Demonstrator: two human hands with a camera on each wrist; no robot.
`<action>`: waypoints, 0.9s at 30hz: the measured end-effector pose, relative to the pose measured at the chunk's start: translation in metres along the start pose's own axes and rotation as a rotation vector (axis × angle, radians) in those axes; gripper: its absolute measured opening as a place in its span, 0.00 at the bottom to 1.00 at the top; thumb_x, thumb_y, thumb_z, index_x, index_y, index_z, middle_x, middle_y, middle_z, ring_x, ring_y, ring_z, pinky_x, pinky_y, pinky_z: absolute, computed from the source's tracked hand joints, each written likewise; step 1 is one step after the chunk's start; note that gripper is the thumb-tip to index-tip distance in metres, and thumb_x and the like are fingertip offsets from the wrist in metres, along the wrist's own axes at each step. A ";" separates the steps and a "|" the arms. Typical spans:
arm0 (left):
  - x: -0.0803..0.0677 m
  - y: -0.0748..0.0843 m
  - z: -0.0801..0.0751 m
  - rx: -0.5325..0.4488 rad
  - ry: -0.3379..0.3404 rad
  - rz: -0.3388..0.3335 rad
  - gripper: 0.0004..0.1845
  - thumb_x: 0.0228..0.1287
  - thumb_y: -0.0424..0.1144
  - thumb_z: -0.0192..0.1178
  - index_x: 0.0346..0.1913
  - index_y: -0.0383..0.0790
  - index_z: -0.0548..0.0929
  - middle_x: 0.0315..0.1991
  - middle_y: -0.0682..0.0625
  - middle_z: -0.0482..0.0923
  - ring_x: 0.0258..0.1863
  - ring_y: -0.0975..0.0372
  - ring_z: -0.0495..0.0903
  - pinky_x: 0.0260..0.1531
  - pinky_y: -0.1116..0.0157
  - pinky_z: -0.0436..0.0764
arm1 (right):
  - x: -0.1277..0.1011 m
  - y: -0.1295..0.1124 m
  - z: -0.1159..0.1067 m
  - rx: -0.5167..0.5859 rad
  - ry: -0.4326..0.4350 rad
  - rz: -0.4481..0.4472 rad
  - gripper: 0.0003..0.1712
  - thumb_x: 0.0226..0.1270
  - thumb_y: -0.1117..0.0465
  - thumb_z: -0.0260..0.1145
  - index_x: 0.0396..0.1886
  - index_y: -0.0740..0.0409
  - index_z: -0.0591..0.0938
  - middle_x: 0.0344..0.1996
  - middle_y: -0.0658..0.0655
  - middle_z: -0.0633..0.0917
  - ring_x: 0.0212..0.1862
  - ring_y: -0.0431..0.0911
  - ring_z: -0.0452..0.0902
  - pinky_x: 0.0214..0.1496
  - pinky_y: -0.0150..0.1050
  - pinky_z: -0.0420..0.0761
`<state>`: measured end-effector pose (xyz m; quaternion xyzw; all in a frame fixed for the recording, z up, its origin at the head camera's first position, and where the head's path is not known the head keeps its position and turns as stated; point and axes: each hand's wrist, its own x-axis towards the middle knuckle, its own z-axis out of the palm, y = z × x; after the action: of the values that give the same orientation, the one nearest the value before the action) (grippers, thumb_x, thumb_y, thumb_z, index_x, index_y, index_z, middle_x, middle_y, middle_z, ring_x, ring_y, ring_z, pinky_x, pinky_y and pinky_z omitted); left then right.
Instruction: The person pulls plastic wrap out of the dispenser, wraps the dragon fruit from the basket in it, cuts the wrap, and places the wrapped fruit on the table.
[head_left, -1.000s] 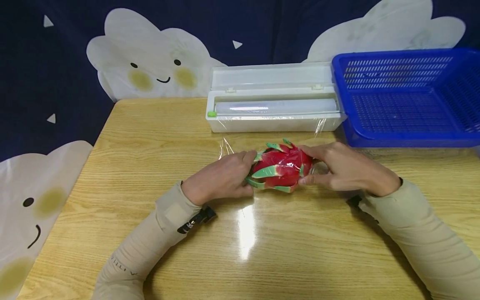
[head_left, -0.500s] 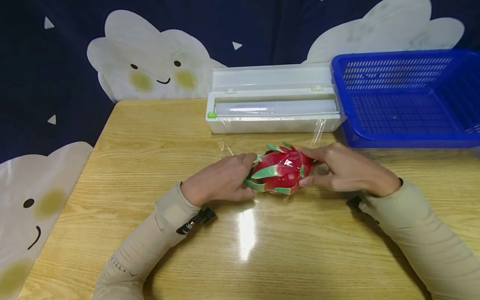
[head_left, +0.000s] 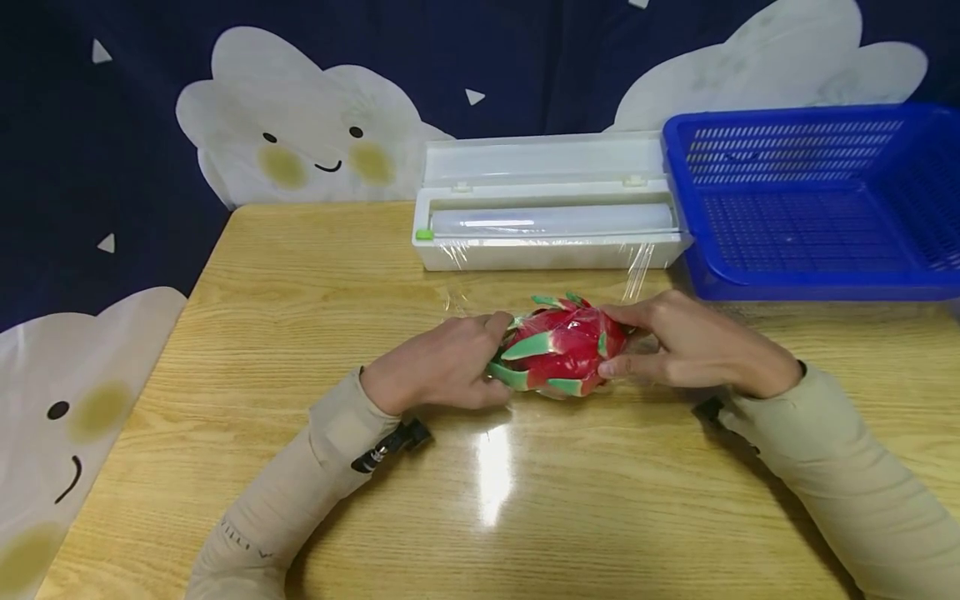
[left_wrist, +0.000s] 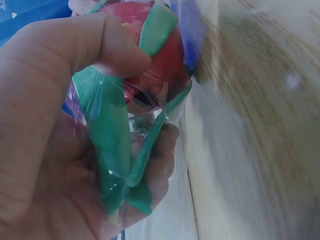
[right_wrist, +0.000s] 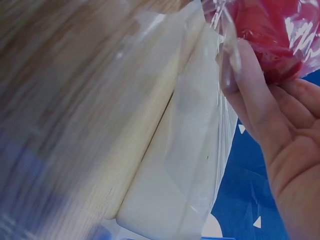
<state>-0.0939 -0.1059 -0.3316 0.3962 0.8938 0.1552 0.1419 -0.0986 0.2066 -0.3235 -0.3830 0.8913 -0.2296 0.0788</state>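
Observation:
A red dragon fruit (head_left: 561,352) with green scales lies on the wooden table (head_left: 300,333), covered in clear cling film. My left hand (head_left: 450,367) grips its left end, fingers curled round the green scales (left_wrist: 115,150) and the film. My right hand (head_left: 675,346) grips the right end, thumb and fingers pinching the film against the red skin (right_wrist: 270,45). A sheet of film (head_left: 637,271) still stretches from the fruit back to the white cling film dispenser (head_left: 547,221).
The dispenser stands open behind the fruit with its roll showing. A blue plastic basket (head_left: 817,200) sits at the back right, touching the dispenser's end. A dark cloth with cloud faces hangs behind and left of the table.
The fruit and both hands have shifted slightly toward me, pulling the film a little further out of the dispenser. Both grips are unchanged.

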 end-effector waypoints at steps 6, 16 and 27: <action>0.000 0.000 0.000 -0.028 -0.014 -0.024 0.31 0.56 0.50 0.68 0.56 0.36 0.70 0.32 0.51 0.77 0.25 0.65 0.75 0.24 0.71 0.78 | -0.001 -0.001 -0.001 0.013 -0.019 0.026 0.37 0.65 0.46 0.75 0.67 0.64 0.80 0.26 0.38 0.84 0.25 0.28 0.71 0.28 0.27 0.76; 0.000 -0.001 0.000 -0.020 -0.002 -0.009 0.29 0.55 0.49 0.67 0.54 0.36 0.71 0.36 0.50 0.78 0.28 0.64 0.77 0.29 0.69 0.81 | 0.000 0.000 -0.002 0.088 -0.042 0.040 0.35 0.66 0.47 0.74 0.65 0.64 0.81 0.22 0.39 0.80 0.21 0.28 0.71 0.22 0.28 0.74; -0.001 -0.001 -0.002 -0.063 -0.044 -0.021 0.29 0.56 0.48 0.67 0.55 0.36 0.71 0.31 0.50 0.76 0.24 0.65 0.72 0.21 0.72 0.74 | -0.001 0.000 -0.005 0.101 -0.069 0.043 0.34 0.67 0.45 0.72 0.65 0.62 0.82 0.15 0.33 0.62 0.17 0.23 0.52 0.16 0.25 0.57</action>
<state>-0.0946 -0.1072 -0.3299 0.3855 0.8892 0.1728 0.1757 -0.0989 0.2091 -0.3195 -0.3671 0.8833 -0.2593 0.1333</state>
